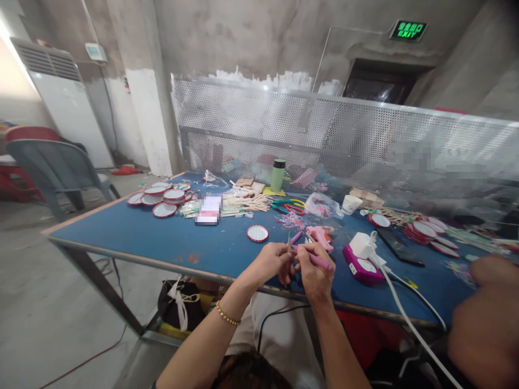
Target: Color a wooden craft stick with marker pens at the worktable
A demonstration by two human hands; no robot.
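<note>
My left hand (pixel 272 260) and my right hand (pixel 313 273) meet over the near edge of the blue table (pixel 133 232). The right hand's fingers are closed round a pink stick (pixel 320 262) that points right. The left hand pinches small purple and green sticks (pixel 295 239) at their lower ends, touching the right hand. A pink glue gun (pixel 320 234) lies just behind both hands. A single red-rimmed round mirror (pixel 258 233) lies to the left of them.
Several red-rimmed mirrors (pixel 162 197) and wooden sticks (pixel 243 204) lie at the far left, more mirrors (pixel 421 229) at right. A pink power strip with white charger (pixel 362 258), a phone (pixel 399 247), green bottle (pixel 278 175), scissors (pixel 290 206). Another person's arm (pixel 486 319) at right. Perforated metal screen (pixel 324 135) behind.
</note>
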